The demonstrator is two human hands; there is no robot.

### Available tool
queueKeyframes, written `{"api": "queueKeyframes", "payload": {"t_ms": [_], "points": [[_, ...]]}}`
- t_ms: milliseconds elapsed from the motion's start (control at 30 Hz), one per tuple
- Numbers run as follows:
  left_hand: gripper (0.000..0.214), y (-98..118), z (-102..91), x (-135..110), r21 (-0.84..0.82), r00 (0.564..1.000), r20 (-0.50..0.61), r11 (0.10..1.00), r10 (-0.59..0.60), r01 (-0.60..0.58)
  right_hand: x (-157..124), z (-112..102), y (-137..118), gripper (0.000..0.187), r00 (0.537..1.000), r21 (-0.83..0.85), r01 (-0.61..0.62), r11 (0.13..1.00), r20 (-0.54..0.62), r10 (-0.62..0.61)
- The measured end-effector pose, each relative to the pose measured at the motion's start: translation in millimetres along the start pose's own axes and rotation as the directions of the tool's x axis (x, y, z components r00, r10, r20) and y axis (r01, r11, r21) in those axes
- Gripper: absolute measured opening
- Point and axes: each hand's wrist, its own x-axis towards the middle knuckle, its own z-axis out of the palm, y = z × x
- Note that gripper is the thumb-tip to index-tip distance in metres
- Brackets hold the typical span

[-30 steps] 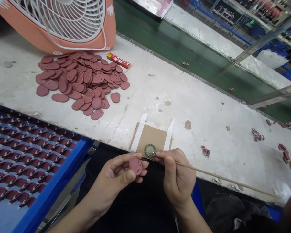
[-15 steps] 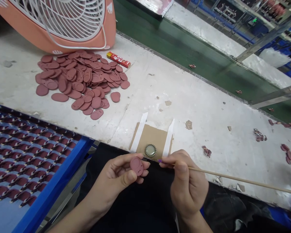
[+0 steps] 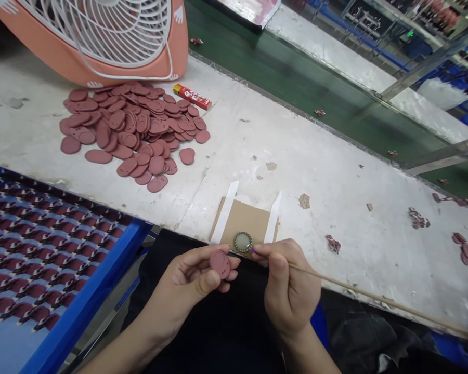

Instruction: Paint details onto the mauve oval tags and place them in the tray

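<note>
My left hand (image 3: pixel 187 283) pinches a small reddish-brown oval piece (image 3: pixel 220 264) between thumb and fingers, over my lap at the table's near edge. My right hand (image 3: pixel 286 288) grips a long thin wooden stick (image 3: pixel 374 298); its purple tip sits at the rim of a bottle cap (image 3: pixel 242 242) holding pale liquid. The cap rests on a taped-down cardboard square (image 3: pixel 244 218). A heap of the same oval pieces (image 3: pixel 132 130) lies at the far left of the table.
An orange fan (image 3: pixel 101 36) stands behind the heap, with a red packet (image 3: pixel 192 96) beside it. A blue tray (image 3: pixel 42 259) of small dark pieces sits at my left. A green conveyor belt (image 3: pixel 315 88) runs along the far edge. Scraps (image 3: pixel 415 218) dot the right side.
My right hand pulled the stick tip slightly away from the cap, then brought it back to the cap's rim. The left hand and its piece barely moved.
</note>
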Motion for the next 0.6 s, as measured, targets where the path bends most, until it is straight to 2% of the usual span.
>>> {"api": "queueKeyframes", "payload": {"t_ms": [200, 400, 500, 600], "points": [[0.022, 2, 3.5, 1, -0.008, 0.999, -0.044, 1.0, 0.006, -0.006, 3, 5, 13, 0.019, 1.0, -0.047, -0.009, 0.999, 0.028, 0.01], [0.023, 0, -0.3, 1, 0.015, 1.0, 0.018, 1.0, -0.012, 0.011, 0, -4, -8, 0.023, 0.999, 0.081, -0.042, 0.996, 0.0, 0.042], [0.024, -1, -0.2, 1, 0.003, 0.999, 0.037, 1.0, -0.009, 0.009, -1, -6, -18, 0.023, 0.999, 0.185, -0.034, 0.982, 0.03, 0.029], [0.024, 0, 1.3, 1, -0.014, 0.999, 0.048, 1.0, 0.001, 0.0, 0, -6, -23, 0.023, 0.998, 0.222, -0.024, 0.975, 0.067, 0.009]]}}
